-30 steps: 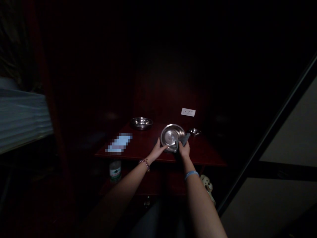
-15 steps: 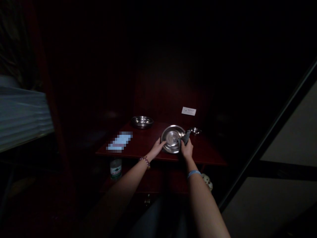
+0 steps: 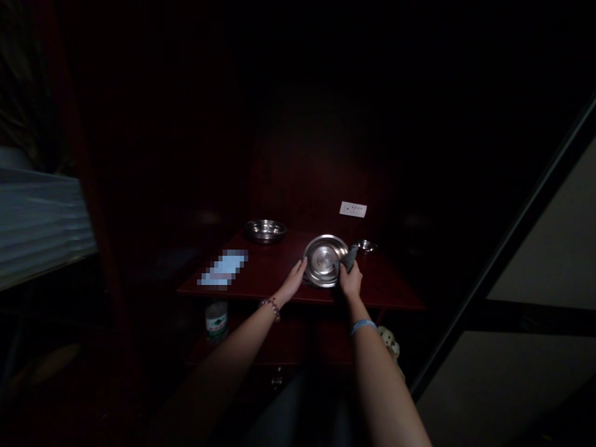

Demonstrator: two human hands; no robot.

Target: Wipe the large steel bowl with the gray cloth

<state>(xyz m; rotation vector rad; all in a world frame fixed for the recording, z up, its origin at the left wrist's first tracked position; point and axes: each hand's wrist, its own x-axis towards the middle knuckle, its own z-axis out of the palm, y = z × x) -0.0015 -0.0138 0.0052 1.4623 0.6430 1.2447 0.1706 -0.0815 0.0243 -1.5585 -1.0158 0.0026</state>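
Note:
A shallow stainless steel bowl [image 3: 322, 259] is tilted towards me above the front part of the dark red shelf [image 3: 270, 273]. My left hand [image 3: 293, 280] is at its left side, thumb and fingers against the outer rim; the fingertips behind it are hidden. At the right rim, my right hand [image 3: 351, 279] is closed around a grey cloth [image 3: 349, 257], which lies over the rim and reaches slightly into the bowl. Whether the right fingers also grip the rim from behind is hidden.
Other metal bowls [image 3: 266, 231] stand at the shelf's back left, and a small metal bowl [image 3: 366, 247] at the right. A blurred-out flat item [image 3: 224, 268] lies front left. Below are a bottle [image 3: 216, 321] and a spotted object [image 3: 388, 340]. A socket plate [image 3: 353, 209] is on the back wall.
My left thumb has moved from over the bowl's inner edge to its outer left rim. My right hand keeps the cloth at the right rim. The view has shifted slightly.

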